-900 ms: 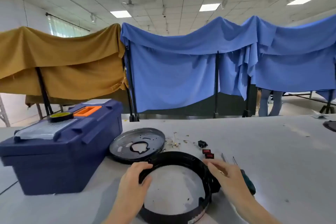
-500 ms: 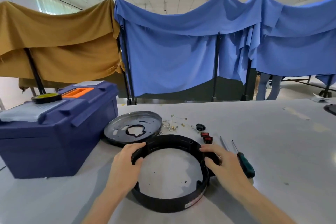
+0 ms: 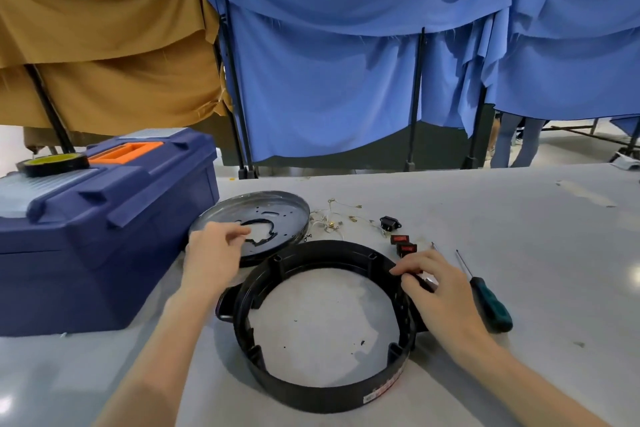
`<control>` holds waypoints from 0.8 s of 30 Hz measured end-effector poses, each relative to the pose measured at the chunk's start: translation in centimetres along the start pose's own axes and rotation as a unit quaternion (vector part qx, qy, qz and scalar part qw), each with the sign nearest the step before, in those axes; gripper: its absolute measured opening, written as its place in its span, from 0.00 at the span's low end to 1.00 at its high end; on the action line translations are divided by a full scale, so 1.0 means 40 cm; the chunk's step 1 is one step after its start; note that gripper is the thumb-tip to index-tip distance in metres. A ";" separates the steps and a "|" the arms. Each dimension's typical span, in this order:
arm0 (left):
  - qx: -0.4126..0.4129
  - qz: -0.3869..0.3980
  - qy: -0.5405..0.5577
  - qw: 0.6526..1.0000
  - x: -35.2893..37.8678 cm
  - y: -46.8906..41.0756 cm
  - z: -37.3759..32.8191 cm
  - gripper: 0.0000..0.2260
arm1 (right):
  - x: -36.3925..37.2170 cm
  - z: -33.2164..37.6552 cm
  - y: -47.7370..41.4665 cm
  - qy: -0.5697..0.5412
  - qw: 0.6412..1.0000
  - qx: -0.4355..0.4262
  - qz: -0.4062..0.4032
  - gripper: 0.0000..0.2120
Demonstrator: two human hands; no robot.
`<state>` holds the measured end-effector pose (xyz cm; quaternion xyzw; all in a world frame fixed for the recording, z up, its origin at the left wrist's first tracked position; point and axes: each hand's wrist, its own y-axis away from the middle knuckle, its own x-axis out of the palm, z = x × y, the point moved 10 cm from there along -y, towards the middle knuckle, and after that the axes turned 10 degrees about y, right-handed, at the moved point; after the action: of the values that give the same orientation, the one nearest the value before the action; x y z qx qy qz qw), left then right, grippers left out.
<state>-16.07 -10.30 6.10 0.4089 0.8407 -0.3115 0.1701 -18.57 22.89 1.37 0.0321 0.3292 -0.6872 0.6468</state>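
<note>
A black plastic ring housing (image 3: 322, 392) with two side handles lies flat on the grey table (image 3: 519, 236) in front of me. My right hand (image 3: 440, 295) rests on its right rim, fingers curled over the edge there. My left hand (image 3: 211, 256) hovers off the ring, over the near edge of a round dark metal plate (image 3: 277, 208) with a cut-out centre; its fingers are loosely bent and hold nothing.
A blue toolbox (image 3: 97, 229) with an orange handle stands at the left, a tape roll (image 3: 52, 163) on its lid. Thin wires (image 3: 332, 218), a black socket (image 3: 389, 222), two red switches (image 3: 403, 243) and a green-handled screwdriver (image 3: 490, 305) lie right of the plate. Cloth-draped screens stand behind the table.
My left hand has let go of the ring's left rim and moved up to the metal plate. The right hand stays at the ring's right side. The view tilted downward.
</note>
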 end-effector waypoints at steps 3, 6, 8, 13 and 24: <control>-0.034 0.095 0.002 0.995 0.044 -0.007 0.069 0.15 | 0.003 -0.007 0.000 -0.007 1.000 0.009 0.012 0.14; -0.042 0.123 0.004 0.992 0.058 0.002 0.105 0.15 | 0.004 -0.005 0.000 -0.012 1.000 0.008 0.010 0.13; -0.041 0.118 0.016 0.992 0.057 -0.001 0.108 0.15 | 0.006 -0.003 0.001 -0.014 1.000 0.008 0.010 0.13; -0.057 0.121 0.063 0.989 0.067 -0.003 0.117 0.14 | 0.004 -0.001 0.001 -0.023 1.000 0.005 0.007 0.13; 0.090 -0.019 -0.054 0.994 -0.013 -0.012 -0.002 0.09 | 0.009 -0.015 0.000 -0.012 1.000 0.012 0.004 0.15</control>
<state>-16.13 -10.77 6.64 0.3893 0.8066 -0.4103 0.1717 -18.85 22.86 0.73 0.0333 0.3131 -0.6888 0.6530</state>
